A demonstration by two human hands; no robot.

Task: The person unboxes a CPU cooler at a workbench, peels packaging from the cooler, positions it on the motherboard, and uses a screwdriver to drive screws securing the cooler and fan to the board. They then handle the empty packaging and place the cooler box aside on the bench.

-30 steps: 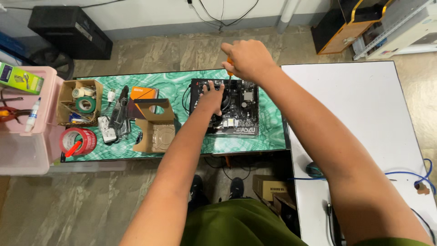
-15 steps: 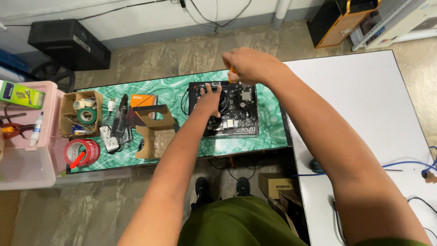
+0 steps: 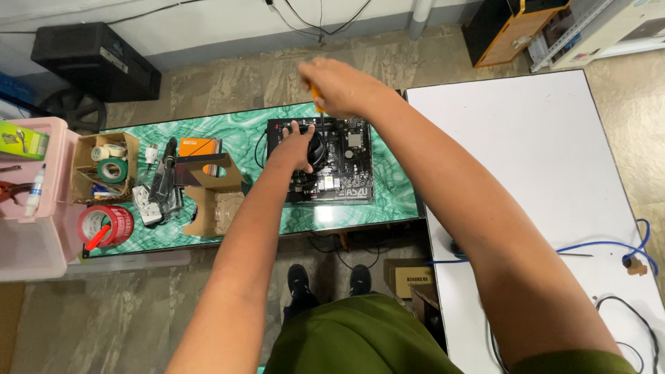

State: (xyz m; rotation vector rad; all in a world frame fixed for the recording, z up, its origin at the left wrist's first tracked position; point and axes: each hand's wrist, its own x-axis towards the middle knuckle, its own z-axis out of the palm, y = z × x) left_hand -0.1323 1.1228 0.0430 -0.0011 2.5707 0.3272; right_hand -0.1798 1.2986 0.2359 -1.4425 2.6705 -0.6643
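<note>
My left hand [image 3: 296,147] lies flat, fingers spread, on the board [image 3: 322,161] on the table [image 3: 228,128]; my right [image 3: 341,86] is fisted around a screwdriver [image 3: 316,93] above it — a slip could gouge the board.

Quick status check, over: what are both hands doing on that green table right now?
Left hand flat on the cooler fan of the motherboard. Right hand gripping an orange-handled screwdriver, tip down over the board. Cardboard box sits left, apart.
</note>
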